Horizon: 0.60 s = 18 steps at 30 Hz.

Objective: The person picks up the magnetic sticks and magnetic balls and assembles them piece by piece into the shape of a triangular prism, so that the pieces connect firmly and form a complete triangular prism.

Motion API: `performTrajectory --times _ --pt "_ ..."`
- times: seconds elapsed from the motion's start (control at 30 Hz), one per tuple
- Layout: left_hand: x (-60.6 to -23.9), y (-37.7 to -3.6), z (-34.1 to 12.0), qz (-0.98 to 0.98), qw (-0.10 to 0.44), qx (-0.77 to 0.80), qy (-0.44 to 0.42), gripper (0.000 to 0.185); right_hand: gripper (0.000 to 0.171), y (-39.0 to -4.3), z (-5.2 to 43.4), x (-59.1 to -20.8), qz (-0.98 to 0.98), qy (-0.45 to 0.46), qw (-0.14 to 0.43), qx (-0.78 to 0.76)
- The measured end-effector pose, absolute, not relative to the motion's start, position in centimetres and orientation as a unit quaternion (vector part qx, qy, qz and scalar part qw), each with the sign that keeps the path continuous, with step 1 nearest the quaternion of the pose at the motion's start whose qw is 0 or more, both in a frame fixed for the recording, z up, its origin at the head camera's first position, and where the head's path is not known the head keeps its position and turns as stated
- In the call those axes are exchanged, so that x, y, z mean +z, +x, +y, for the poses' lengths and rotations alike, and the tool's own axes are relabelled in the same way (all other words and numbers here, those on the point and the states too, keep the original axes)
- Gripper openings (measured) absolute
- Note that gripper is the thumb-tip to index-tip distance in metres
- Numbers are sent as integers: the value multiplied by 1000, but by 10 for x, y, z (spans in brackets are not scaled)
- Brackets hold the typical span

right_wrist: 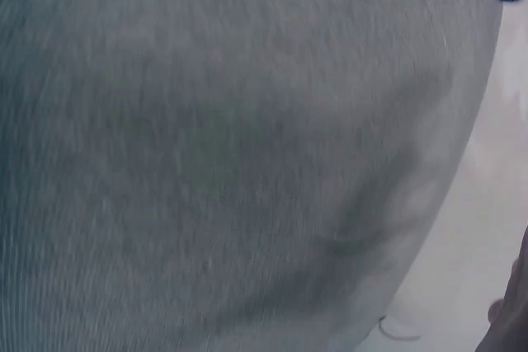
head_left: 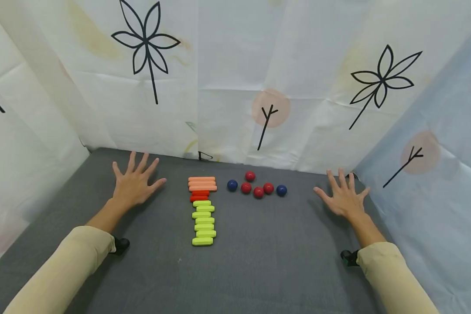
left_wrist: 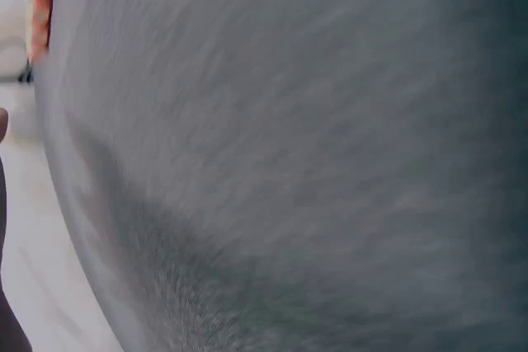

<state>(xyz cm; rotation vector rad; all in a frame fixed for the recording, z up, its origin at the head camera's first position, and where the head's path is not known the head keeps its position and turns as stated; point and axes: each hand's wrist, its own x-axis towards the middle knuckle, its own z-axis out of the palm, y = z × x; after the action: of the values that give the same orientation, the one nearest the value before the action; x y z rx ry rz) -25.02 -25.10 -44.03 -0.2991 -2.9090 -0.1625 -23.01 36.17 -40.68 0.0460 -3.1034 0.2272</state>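
With its fingers spread straight, my left hand (head_left: 132,185) is at the back left and holds nothing. My right hand (head_left: 344,196) is at the back right, fingers likewise spread, nothing in it. Nearest the left hand is a column of small bars: orange sticks (head_left: 202,184) at the far end, shorter red bars (head_left: 199,196) below them, then several yellow-green bars (head_left: 204,221) running toward me. Right of the column lie several dark red balls (head_left: 258,192), a blue ball (head_left: 232,185) and another blue ball (head_left: 281,190), the closest one to my right hand.
A grey cloth surface (head_left: 259,261) lies under everything. White curtains (head_left: 235,65) with leaf drawings stand behind it, and side curtains (head_left: 447,152) close in at left and right. Each wrist wears a dark strap device (head_left: 121,245) by the cream sleeve.
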Motion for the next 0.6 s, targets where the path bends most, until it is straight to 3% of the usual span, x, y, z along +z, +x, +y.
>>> performTrajectory --times 0.27,0.43,0.6 --pt "-446 -218 -217 -965 105 -98 -218 73 87 -233 328 -415 -988 105 1 110" --pt "-448 -193 -195 -938 65 -169 -295 69 88 -236 306 -426 -964 179 -3 196" --pt "-451 -175 -180 -897 16 -262 -357 59 86 -239 291 -435 -940 189 -26 284"
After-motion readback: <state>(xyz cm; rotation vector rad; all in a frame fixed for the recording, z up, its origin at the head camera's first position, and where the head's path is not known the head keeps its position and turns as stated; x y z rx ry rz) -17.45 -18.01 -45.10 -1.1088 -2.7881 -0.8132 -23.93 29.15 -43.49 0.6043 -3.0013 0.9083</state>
